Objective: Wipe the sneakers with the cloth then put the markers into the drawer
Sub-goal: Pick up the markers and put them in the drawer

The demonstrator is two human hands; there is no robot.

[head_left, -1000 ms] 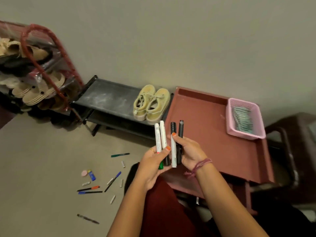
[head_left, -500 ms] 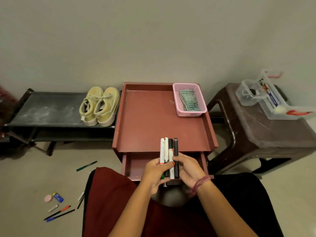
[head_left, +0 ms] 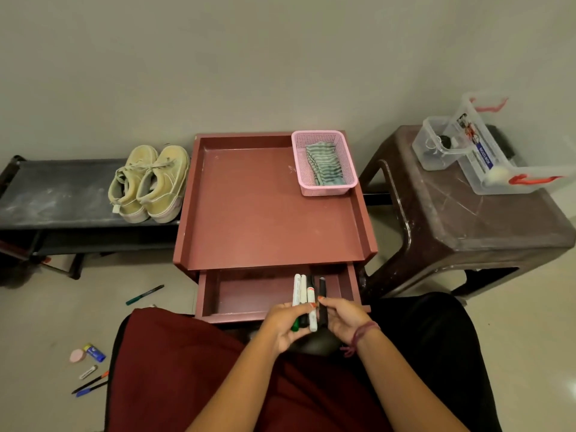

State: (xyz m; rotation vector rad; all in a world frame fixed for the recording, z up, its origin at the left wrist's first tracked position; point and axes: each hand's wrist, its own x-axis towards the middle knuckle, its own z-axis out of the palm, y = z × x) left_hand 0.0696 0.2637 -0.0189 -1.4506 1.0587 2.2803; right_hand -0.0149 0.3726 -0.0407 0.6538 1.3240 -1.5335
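Note:
A bundle of several markers (head_left: 304, 296), white and black, is gripped by both hands over the front right part of the open drawer (head_left: 249, 293) of the reddish-brown table (head_left: 268, 213). My left hand (head_left: 286, 325) wraps the lower ends of the white ones. My right hand (head_left: 341, 316) pinches the black marker on the right. The drawer's bare floor shows to the left. Yellow sneakers (head_left: 149, 183) stand on the black bench (head_left: 53, 194). A striped cloth (head_left: 324, 163) lies in the pink basket (head_left: 322, 187).
Pens, a green marker (head_left: 145, 295) and small stationery (head_left: 88, 353) lie scattered on the floor at the left. A brown plastic stool (head_left: 467, 219) at the right carries clear plastic boxes (head_left: 473, 151). My lap, in dark red cloth, fills the foreground.
The view swung right from the shoe rack to face the table. Both hands carried the marker bundle down until it hangs over the open drawer.

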